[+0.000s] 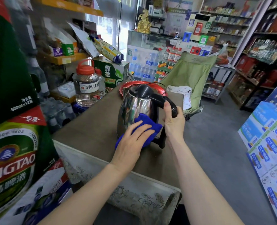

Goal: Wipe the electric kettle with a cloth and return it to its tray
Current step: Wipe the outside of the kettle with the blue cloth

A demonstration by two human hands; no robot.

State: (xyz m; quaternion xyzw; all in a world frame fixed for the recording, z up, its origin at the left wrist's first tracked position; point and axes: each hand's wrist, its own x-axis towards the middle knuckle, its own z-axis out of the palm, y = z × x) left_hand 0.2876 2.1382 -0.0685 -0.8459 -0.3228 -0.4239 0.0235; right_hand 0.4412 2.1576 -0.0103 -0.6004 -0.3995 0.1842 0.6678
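bare tabletop left of kettle, red tray close behind, possibly touching, beer cartons crowding left, open floor right

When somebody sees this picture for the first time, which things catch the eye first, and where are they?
The shiny steel electric kettle with black lid and handle is in the centre, over the brown table; the right hand grips its handle and the left hand presses a bright blue cloth on its side. Just behind it lies a round red tray, and big green beer cartons fill the left edge.
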